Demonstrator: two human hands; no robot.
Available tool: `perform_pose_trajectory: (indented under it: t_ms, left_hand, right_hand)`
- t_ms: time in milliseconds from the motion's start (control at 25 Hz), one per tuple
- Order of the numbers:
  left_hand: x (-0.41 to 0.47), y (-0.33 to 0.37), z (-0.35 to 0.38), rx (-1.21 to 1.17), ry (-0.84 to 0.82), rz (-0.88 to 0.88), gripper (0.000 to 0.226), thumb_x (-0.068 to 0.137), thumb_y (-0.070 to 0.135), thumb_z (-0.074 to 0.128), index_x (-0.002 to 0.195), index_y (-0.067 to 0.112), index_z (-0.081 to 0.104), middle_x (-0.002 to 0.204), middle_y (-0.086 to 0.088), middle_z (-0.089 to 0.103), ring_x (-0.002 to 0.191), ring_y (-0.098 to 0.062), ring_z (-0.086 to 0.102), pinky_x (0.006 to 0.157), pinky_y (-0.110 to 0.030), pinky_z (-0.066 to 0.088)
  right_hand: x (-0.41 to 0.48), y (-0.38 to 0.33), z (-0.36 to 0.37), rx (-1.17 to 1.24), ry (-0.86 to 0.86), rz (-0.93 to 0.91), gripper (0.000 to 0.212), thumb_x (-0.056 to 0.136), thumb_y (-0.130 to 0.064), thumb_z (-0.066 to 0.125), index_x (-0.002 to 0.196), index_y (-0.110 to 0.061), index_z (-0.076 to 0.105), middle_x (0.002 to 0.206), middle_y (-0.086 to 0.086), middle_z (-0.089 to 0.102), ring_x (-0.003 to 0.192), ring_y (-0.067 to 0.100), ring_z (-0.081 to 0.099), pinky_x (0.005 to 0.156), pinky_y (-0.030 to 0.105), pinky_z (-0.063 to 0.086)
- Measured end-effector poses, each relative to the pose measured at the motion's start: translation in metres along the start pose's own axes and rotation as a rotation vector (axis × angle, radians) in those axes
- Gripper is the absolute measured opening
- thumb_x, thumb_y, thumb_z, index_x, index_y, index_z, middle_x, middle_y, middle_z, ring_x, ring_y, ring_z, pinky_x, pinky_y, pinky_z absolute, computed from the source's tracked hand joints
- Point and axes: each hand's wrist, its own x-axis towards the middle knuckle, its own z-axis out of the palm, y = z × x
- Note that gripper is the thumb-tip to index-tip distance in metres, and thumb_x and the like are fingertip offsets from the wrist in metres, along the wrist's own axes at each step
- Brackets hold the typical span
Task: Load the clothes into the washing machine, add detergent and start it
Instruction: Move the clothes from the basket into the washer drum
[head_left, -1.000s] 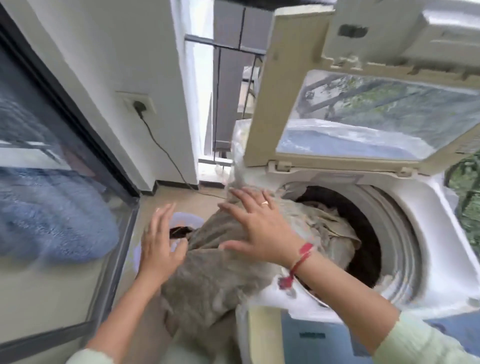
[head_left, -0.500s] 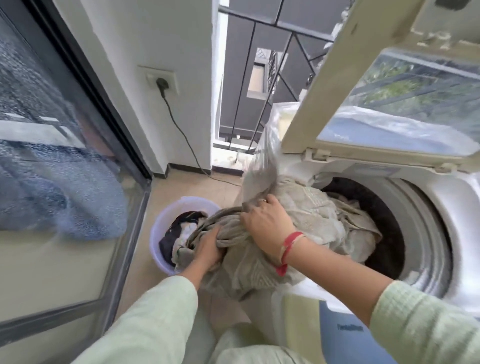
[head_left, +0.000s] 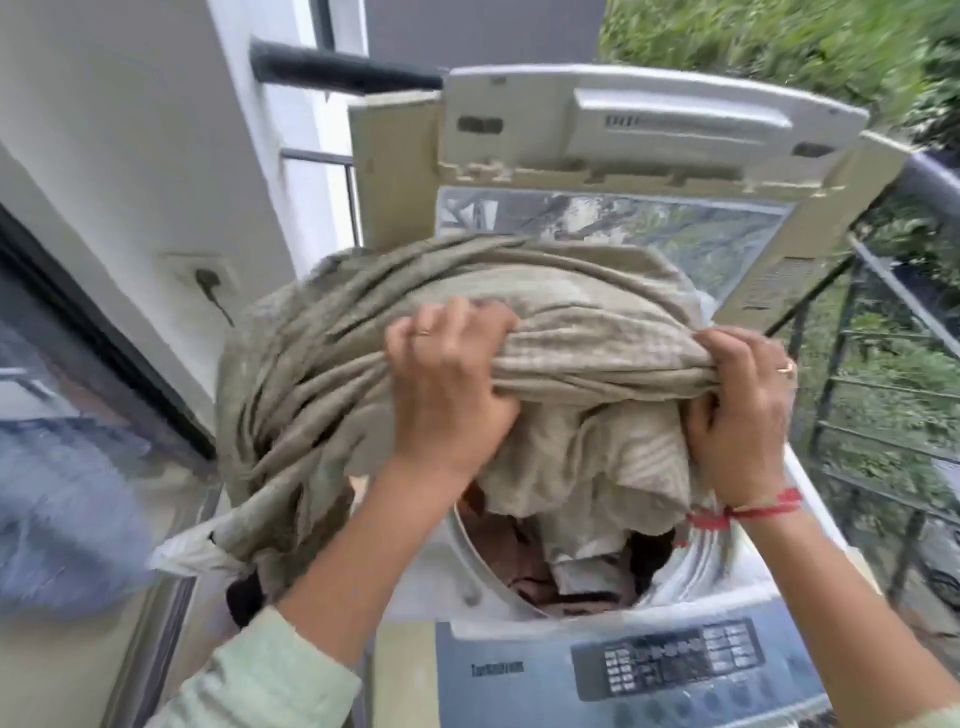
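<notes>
Both arms reach up over the open washing machine (head_left: 670, 613): the left hand (head_left: 447, 389) and right hand (head_left: 737, 415) each clench curled fingers on a bunched beige cloth (head_left: 467, 312). The cloth hangs above the drum, trailing toward 8 o'clock, lid (head_left: 623, 156) upright at 12.

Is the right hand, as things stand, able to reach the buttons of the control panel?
Probably not at once: the right hand grips the beige cloth, as does the left hand. The control panel itself lies uncovered, so nothing blocks the way.
</notes>
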Motion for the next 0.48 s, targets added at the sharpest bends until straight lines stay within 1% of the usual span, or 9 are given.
perform_pose_trajectory:
  t_ms: [40, 120, 160, 200, 240, 280, 320, 400, 480]
  left_hand:
    - [-0.005, 0.013, 0.021, 0.082, -0.160, 0.039, 0.033, 0.061, 0.023, 0.071, 0.092, 0.024, 0.060, 0.085, 0.002, 0.058, 0.085, -0.024, 0.053, 0.079, -0.036, 0.032]
    - [-0.025, 0.019, 0.058, 0.221, -0.613, 0.052, 0.046, 0.064, 0.039, 0.073, 0.106, 0.026, 0.056, 0.101, 0.002, 0.056, 0.103, -0.024, 0.052, 0.097, -0.046, 0.029]
    - [-0.035, 0.015, 0.068, 0.233, -0.883, 0.011, 0.055, 0.069, 0.050, 0.070, 0.115, 0.027, 0.053, 0.114, -0.001, 0.054, 0.116, -0.025, 0.046, 0.105, -0.056, 0.021]
    - [-0.044, 0.007, 0.074, 0.196, -1.080, -0.023, 0.061, 0.072, 0.056, 0.066, 0.123, 0.028, 0.049, 0.126, -0.003, 0.048, 0.129, -0.026, 0.036, 0.108, -0.063, 0.011]
    - [-0.052, -0.003, 0.074, 0.132, -1.170, -0.033, 0.065, 0.074, 0.059, 0.063, 0.130, 0.031, 0.045, 0.137, -0.004, 0.040, 0.138, -0.026, 0.024, 0.109, -0.064, 0.002]
    - [-0.057, -0.017, 0.068, 0.065, -1.140, -0.018, 0.067, 0.076, 0.059, 0.061, 0.135, 0.034, 0.040, 0.146, -0.003, 0.031, 0.143, -0.024, 0.012, 0.110, -0.062, -0.005]
    - [-0.057, -0.035, 0.055, 0.007, -1.025, -0.002, 0.069, 0.078, 0.058, 0.060, 0.138, 0.038, 0.034, 0.151, -0.001, 0.022, 0.145, -0.021, 0.003, 0.111, -0.058, -0.009]
    - [-0.060, -0.091, 0.024, -0.046, -0.755, -0.075, 0.079, 0.075, 0.057, 0.064, 0.141, 0.043, 0.024, 0.155, 0.000, 0.013, 0.145, -0.021, -0.003, 0.115, -0.052, -0.004]
    - [-0.065, -0.166, -0.003, 0.040, -0.717, -0.235, 0.105, 0.064, 0.059, 0.073, 0.146, 0.041, 0.009, 0.157, 0.000, 0.002, 0.145, -0.022, -0.006, 0.116, -0.050, 0.002]
  right_hand:
    - [-0.009, 0.027, 0.002, -0.061, -0.030, 0.026, 0.044, 0.070, -0.003, 0.048, 0.114, -0.013, 0.049, 0.110, 0.018, 0.059, 0.099, 0.034, 0.052, 0.088, 0.046, 0.038]
    - [-0.032, 0.065, 0.017, -0.149, -0.256, -0.002, 0.048, 0.067, -0.008, 0.048, 0.114, -0.017, 0.048, 0.111, 0.015, 0.061, 0.098, 0.036, 0.056, 0.088, 0.043, 0.040]
    - [-0.045, 0.077, 0.029, -0.185, -0.447, -0.050, 0.049, 0.067, -0.010, 0.048, 0.115, -0.020, 0.049, 0.111, 0.012, 0.062, 0.097, 0.036, 0.058, 0.087, 0.041, 0.042]
    - [-0.057, 0.080, 0.042, -0.220, -0.727, -0.080, 0.050, 0.070, -0.010, 0.050, 0.118, -0.023, 0.050, 0.115, 0.010, 0.062, 0.100, 0.035, 0.058, 0.087, 0.039, 0.045]
    - [-0.067, 0.075, 0.053, -0.245, -1.011, -0.065, 0.049, 0.075, -0.010, 0.052, 0.122, -0.024, 0.052, 0.122, 0.007, 0.058, 0.106, 0.033, 0.057, 0.090, 0.037, 0.045]
    - [-0.072, 0.064, 0.063, -0.254, -1.203, -0.022, 0.046, 0.081, -0.013, 0.054, 0.125, -0.024, 0.053, 0.130, 0.006, 0.054, 0.114, 0.030, 0.053, 0.094, 0.035, 0.043]
    - [-0.071, 0.049, 0.070, -0.213, -1.260, 0.042, 0.043, 0.084, -0.017, 0.057, 0.127, -0.023, 0.054, 0.135, 0.005, 0.049, 0.120, 0.028, 0.050, 0.099, 0.034, 0.041]
    - [-0.059, 0.009, 0.083, 0.035, -1.012, 0.137, 0.049, 0.084, -0.028, 0.064, 0.130, -0.020, 0.052, 0.138, 0.008, 0.046, 0.125, 0.029, 0.046, 0.104, 0.034, 0.037]
    - [-0.038, -0.053, 0.094, 0.219, -0.786, 0.100, 0.069, 0.079, -0.055, 0.061, 0.138, -0.028, 0.042, 0.144, 0.008, 0.038, 0.131, 0.029, 0.039, 0.108, 0.038, 0.033]
